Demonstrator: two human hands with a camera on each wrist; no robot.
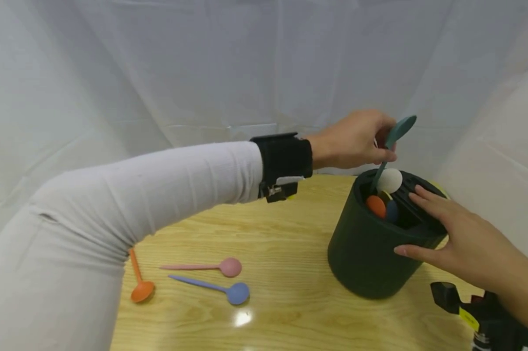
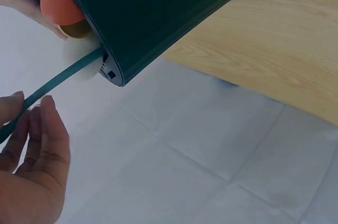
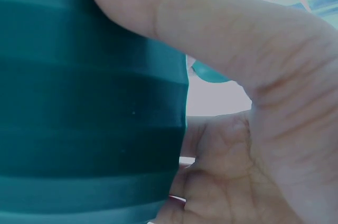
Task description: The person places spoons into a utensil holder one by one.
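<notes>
A pale wooden table (image 1: 290, 253) backed by white sheeting carries everything; on its right side stands a dark green cylindrical holder (image 1: 369, 253), tilted a little, its open top already showing orange, white and blue spoon bowls; the right hand (image 1: 448, 234) steadies it, thumb against the outer wall and straight fingers laid across the slotted rim, pressing rather than clasping; the left hand (image 1: 356, 139), reaching across from a white sleeve with a black wrist strap, hovers just above and behind the holder's mouth and pinches the teal spoon (image 1: 391, 141) near its bowl end; the spoon's long axis runs steeply down and slightly leftward, bowl uppermost, handle tip already inside the opening beside the white bowl, so the holder lies directly below the grip along the handle's own line; well apart on the left of the table lie an orange spoon (image 1: 140, 287), a pink spoon (image 1: 211, 267) and a blue spoon (image 1: 220, 287), all flat and untouched.
</notes>
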